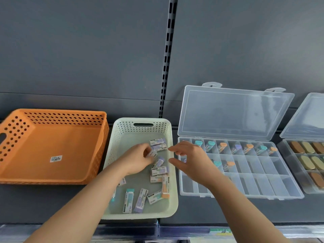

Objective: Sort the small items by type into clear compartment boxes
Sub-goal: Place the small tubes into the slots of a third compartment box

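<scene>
One half-hidden eraser (pixel 152 153) pinched in the left hand (pixel 137 161) over the pale basket (pixel 140 119), right hand (pixel 192 161) empty, fingers spread.

You see an orange basket (pixel 52 149), its walls patterned with rows of round holes, and a white label (pixel 56 158) with dark print on its floor. Your other basket (pixel 114 146) is pale mint, dotted with finer holes. Each small pack (pixel 128 200) in it is white with dark print and a lilac, teal or orange end. Your compartment box (pixel 277 186) is clear, showing teal, orange and lilac ends. The second clear box (pixel 296 174) shows brown and olive-gold pieces (pixel 306 162). The back panel (pixel 87 50) is dark grey.
</scene>
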